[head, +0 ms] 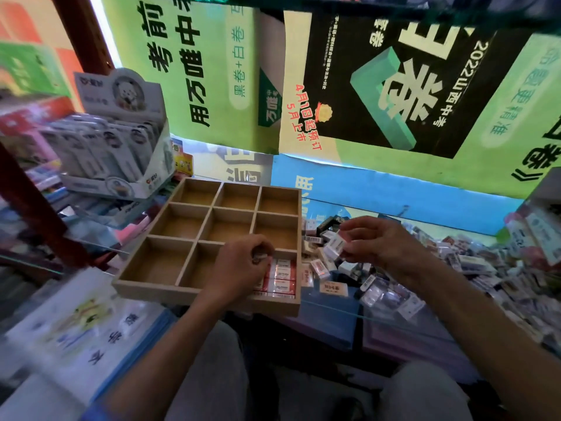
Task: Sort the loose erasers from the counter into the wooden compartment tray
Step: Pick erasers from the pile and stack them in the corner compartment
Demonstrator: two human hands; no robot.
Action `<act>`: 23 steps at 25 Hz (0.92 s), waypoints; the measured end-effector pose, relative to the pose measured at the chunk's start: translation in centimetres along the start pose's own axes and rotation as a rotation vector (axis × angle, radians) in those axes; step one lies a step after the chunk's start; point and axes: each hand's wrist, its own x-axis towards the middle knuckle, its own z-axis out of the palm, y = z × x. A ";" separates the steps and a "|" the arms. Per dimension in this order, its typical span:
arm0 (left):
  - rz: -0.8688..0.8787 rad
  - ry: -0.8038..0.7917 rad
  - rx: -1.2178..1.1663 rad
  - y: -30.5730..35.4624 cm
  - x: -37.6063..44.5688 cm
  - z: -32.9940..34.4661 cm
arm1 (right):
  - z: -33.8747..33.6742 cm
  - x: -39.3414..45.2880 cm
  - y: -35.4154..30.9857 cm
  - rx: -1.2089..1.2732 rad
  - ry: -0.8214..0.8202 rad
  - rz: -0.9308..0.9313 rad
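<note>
A wooden compartment tray (pixel 170 208) with a three-by-three grid lies on the glass counter. Its near right compartment holds several red-and-white erasers (pixel 282 276); the other compartments look bare. My left hand (pixel 239 265) hovers over that compartment and pinches a small eraser (pixel 260 257) between thumb and fingers. Just right of the tray, my right hand (pixel 376 241) grips a white eraser (pixel 335 249) above a heap of loose erasers (pixel 394 287) spread over the counter's right side.
A display box of packaged stationery (pixel 121 147) stands behind the tray at the left. Green and blue posters (pixel 394 86) cover the back wall. Papers (pixel 76 323) lie at the near left. The counter's glass edge (pixel 331 308) runs in front of the tray.
</note>
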 end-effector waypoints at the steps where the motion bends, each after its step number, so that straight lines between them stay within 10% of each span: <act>1: -0.009 0.000 -0.017 -0.1 0.0 -0.1 | 0.9 -0.1 0.5 0.000 -0.010 0.002; 23: 0.068 -0.053 0.139 -1.9 0.1 -1.1 | 7.4 2.4 4.5 -1.176 0.092 -0.592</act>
